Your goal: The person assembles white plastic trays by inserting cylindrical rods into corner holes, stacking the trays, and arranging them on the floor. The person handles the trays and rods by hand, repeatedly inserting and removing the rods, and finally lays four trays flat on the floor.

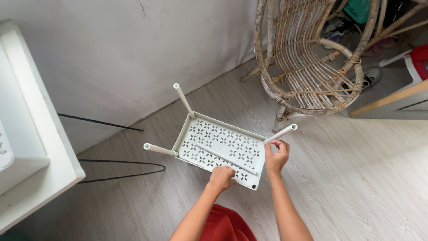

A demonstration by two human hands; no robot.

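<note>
Floor (pixel 365 187): pale wood planks, open room to the right. White cabinet (pixel 26 134) at left, cut off by frame edge. Rattan chair (pixel 307 67), top out of view. White perforated shelf tray (pixel 218 145) on the floor near the wall, three tube legs fitted, near corner socket bare. Left hand (pixel 221 177) presses closed on the tray's near edge; right hand (pixel 275 156) pinches a tube leg (pixel 281 133)
</note>
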